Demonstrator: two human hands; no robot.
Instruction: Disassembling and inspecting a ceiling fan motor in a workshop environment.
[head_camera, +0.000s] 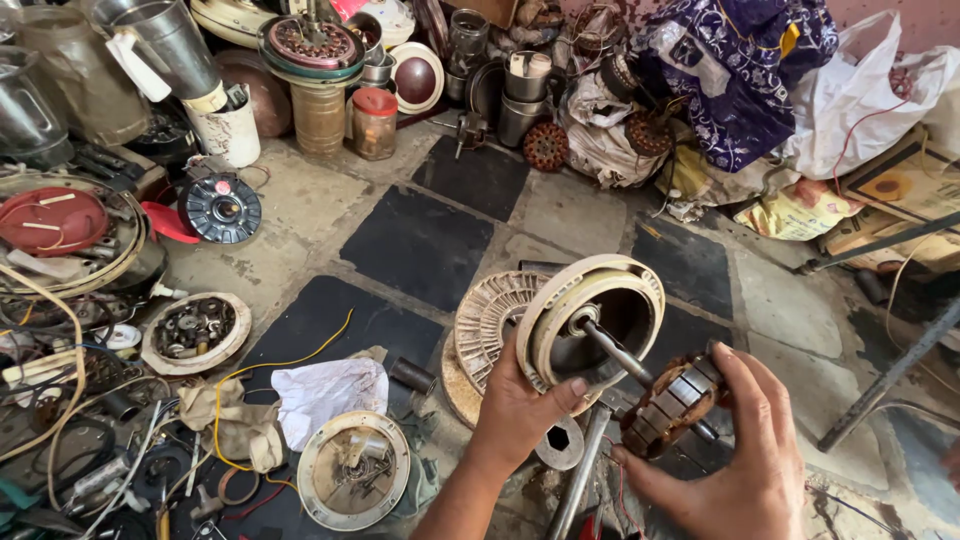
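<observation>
1. Left hand (515, 415) fingers curl around the near rim of the cream motor housing (590, 315), tilted on the floor.
2. Right hand (735, 450) clasps the copper-wound stator (668, 405), just right of the housing's steel shaft (615, 350).
3. Both look heavy and rigid; grip the stator's laminated core, since the windings seem fragile.
4. A white cloth (330, 395) lies left.

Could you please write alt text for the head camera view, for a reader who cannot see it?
A left hand steadies a round cream motor housing with a steel shaft, while the right hand holds a copper-wound rotor on that shaft, above a tiled floor crowded with parts.
</observation>
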